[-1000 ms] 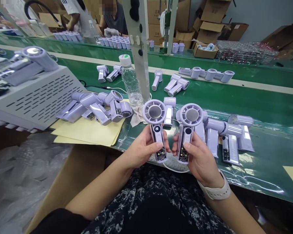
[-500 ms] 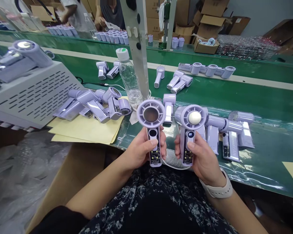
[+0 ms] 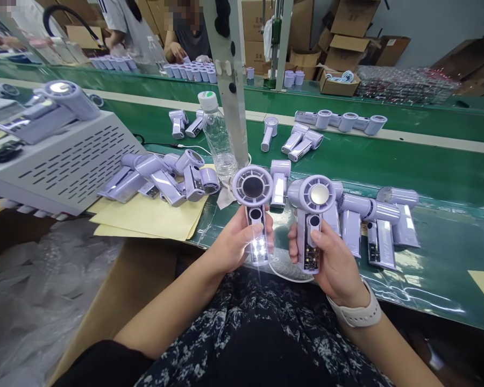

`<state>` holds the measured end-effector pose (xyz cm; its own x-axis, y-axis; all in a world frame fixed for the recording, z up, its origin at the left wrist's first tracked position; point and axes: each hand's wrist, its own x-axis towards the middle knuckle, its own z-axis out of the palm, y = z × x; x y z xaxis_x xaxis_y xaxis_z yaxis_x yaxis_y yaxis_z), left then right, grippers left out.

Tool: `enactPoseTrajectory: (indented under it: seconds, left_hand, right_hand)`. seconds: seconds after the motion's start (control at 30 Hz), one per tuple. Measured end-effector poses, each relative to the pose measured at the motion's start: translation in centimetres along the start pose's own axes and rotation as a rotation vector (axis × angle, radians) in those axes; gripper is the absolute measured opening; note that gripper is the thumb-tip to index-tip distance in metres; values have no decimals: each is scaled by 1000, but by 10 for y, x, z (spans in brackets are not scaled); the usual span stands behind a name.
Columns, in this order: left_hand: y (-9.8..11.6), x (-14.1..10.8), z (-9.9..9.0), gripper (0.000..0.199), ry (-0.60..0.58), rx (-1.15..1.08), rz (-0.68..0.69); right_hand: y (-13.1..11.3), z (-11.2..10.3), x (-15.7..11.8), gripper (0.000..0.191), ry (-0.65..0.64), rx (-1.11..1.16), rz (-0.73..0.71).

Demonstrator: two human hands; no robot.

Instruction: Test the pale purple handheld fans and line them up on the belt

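Fan (image 3: 255,215) in left hand (image 3: 236,242) — upright

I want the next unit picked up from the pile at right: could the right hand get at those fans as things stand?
Probably not right away: the right hand is closed around a fan. The pile of fans lies just beside it on the green belt, uncovered.

I am seeing my left hand (image 3: 236,242) covering the lower grip of the left fan (image 3: 253,207), and a white glare is washing out its exposed board; my right hand (image 3: 334,258) is wrapping the right fan (image 3: 312,215), hiding its back and sides; the co-workers (image 3: 153,27) are being cut off by the top edge, faces blurred; the small print on the cartons (image 3: 347,27) is staying unreadable.
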<state>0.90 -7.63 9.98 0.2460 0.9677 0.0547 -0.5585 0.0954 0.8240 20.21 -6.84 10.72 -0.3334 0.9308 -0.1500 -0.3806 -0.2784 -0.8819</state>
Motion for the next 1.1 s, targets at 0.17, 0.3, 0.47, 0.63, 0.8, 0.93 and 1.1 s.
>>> enactPoseTrajectory:
  seconds: [0.17,0.3,0.47,0.63,0.8,0.93,1.1]
  left_hand:
    - [0,-1,-1,38,-21,9,12]
    - [-1,-1,-1,39,1,125,28]
    - [-3,3,1,58,120,234,1]
    - [-1,6,9,50,188,175,-42]
    - [5,-1,14,46,110,136,-62]
    - [6,-4,14,42,92,81,-30]
    - [1,3,17,54,78,-32,-159]
  right_hand:
    - [-3,0,-1,26,1,-9,4]
    - [-2,-2,-2,23,2,-15,-46]
    - [0,-7,-1,29,-45,111,-2]
    - [2,-8,-3,39,12,166,29]
    - [-1,-5,-8,27,27,185,-11]
    - [-6,-3,-9,24,74,165,-44]
    - [-12,-2,-3,27,60,293,91]
